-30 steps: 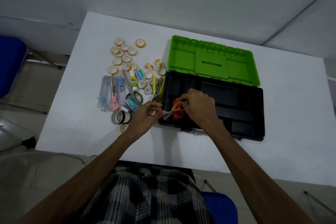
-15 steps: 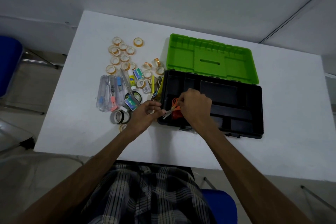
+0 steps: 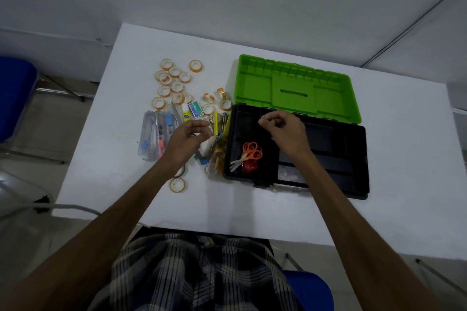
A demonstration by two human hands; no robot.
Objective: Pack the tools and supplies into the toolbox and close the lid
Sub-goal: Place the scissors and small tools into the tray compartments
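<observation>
The black toolbox (image 3: 353, 159) lies open on the white table (image 3: 252, 209), its green lid (image 3: 293, 88) folded back. Orange-handled scissors (image 3: 249, 153) and a red roll (image 3: 250, 166) lie in its left compartment. My right hand (image 3: 283, 131) hovers over the box with fingers loosely curled, holding nothing. My left hand (image 3: 188, 140) hovers blurred above the pile of supplies left of the box, fingers relaxed and empty. That pile holds several small tape rolls (image 3: 174, 81), a glue bottle (image 3: 185, 112), a staples box (image 3: 195, 108), clear-cased cutters (image 3: 154, 134) and a yellow pen (image 3: 216, 122).
One tape roll (image 3: 177, 184) lies alone near the table's front edge. A blue chair (image 3: 15, 98) stands at the left, another blue seat (image 3: 310, 288) below me. A grey cable (image 3: 63, 207) runs past the table's front left corner.
My right hand let go of the orange scissors, which now lie in the left compartment, and rose toward the back. My left hand left the scissors' tip and moved up-left over the pile.
</observation>
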